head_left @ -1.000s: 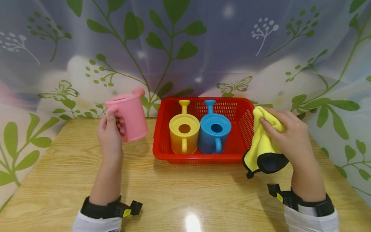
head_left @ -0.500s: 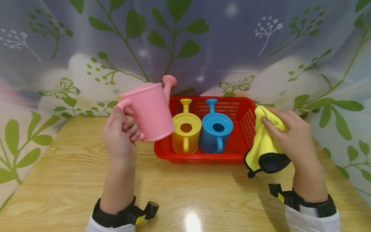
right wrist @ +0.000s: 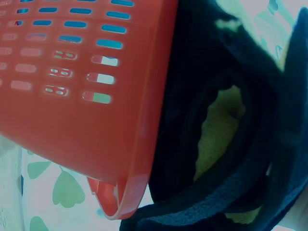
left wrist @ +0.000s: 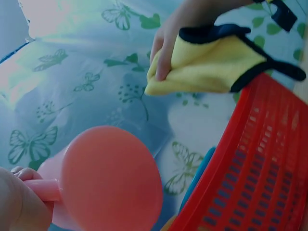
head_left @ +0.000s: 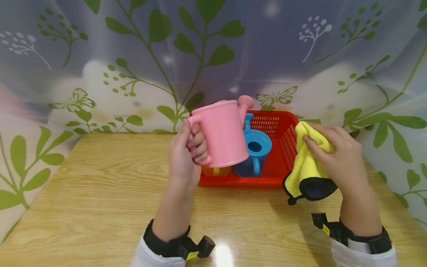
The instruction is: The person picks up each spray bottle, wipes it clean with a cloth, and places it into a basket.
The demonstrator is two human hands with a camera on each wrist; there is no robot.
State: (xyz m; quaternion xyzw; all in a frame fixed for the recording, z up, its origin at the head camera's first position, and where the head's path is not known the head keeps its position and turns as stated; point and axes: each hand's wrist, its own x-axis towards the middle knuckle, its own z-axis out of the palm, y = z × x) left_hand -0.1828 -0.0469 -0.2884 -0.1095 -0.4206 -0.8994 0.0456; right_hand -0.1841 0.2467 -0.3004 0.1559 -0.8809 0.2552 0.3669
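My L hand (head_left: pixel 188 152) had its fingers curled round the handle of the pink watering can (head_left: pixel 221 133), thumb on top. I held the can up off the counter (head_left: pixel 100 196), slightly tilted, spout up & to the R; from the head view it covered the L pt. of the red basket (head_left: pixel 243 182). My R hand (head_left: pixel 341 155) pinched the yellow cloth (head_left: pixel 308 159) btwn thumb & fingers; it hung folded w/ its black edging down, by the basket's R end. Couldn't tell if cloth & rim touched.

In the basket the blue watering can (head_left: pixel 258 142) stood upright, spout to the back, handle twd me, partly hidden by the pink one. Just L of it, only the base of a yellow can (head_left: pixel 217 171) showed. Behind hung a backdrop (head_left: pixel 273 44) w/ green leaves & butterflies. I had black wristbands (head_left: pixel 166 241) & white sleeves (head_left: pixel 158 256) on.
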